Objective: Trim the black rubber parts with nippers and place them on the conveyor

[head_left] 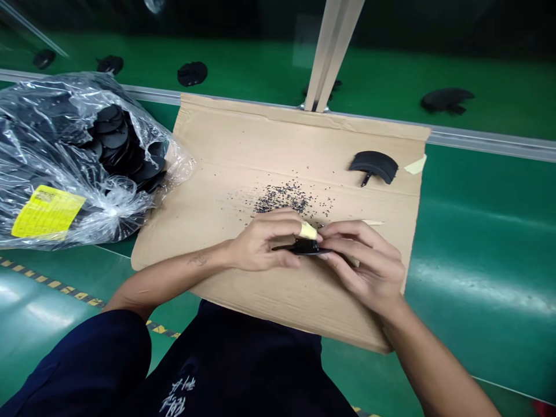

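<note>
A thin black plastic part (306, 248) with a raised block on it is held low over the cardboard sheet (208, 145). My left hand (270, 240) is closed on the part's left side, thumb below and a yellow-wrapped finger above. From the other side, my right hand (369, 258) pinches the block and right end with its fingertips. Whether a tiny piece is also between those fingertips, I cannot tell. Just beyond my hands lies a scattered heap of tiny black pieces (284, 198). A curved black part (374, 165) with a short stem rests farther right on the cardboard.
A clear plastic bag (39, 145) of black discs, with a yellow label (47, 212), stands at the left, overlapping the cardboard. Behind runs a metal rail (490, 143) with an upright post (332, 55). Several dark round parts (192, 73) show beyond it. Tape (416, 165) sticks at the cardboard's right edge.
</note>
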A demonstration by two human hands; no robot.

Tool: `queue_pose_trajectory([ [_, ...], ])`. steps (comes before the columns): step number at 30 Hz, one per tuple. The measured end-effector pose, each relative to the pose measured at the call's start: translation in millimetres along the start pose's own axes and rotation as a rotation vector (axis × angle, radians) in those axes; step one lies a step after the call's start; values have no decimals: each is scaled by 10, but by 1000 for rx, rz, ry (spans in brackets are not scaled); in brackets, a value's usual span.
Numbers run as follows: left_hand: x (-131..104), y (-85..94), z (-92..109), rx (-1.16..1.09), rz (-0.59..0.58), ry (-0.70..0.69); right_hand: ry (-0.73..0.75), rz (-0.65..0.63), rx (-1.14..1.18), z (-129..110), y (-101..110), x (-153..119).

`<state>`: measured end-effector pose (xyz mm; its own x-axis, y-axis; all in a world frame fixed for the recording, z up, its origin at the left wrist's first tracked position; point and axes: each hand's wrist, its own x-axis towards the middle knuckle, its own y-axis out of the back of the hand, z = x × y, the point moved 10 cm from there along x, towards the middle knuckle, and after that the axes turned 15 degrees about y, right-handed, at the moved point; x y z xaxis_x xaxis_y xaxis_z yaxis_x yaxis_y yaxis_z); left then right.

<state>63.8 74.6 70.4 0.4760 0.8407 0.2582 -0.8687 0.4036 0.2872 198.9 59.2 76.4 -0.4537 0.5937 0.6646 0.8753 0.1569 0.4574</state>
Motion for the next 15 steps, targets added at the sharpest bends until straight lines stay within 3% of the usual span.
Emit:
queue_pose_trajectory([
  [4,21,-10,-207,-200,-64,200,-24,-14,-2,13,-5,17],
  [8,-4,-35,-340,-247,-59,290,-22,-13,0,-7,-2,38],
  [15,-2,-38,-244,-161,-44,213,6,-30,27,-17,-28,4],
])
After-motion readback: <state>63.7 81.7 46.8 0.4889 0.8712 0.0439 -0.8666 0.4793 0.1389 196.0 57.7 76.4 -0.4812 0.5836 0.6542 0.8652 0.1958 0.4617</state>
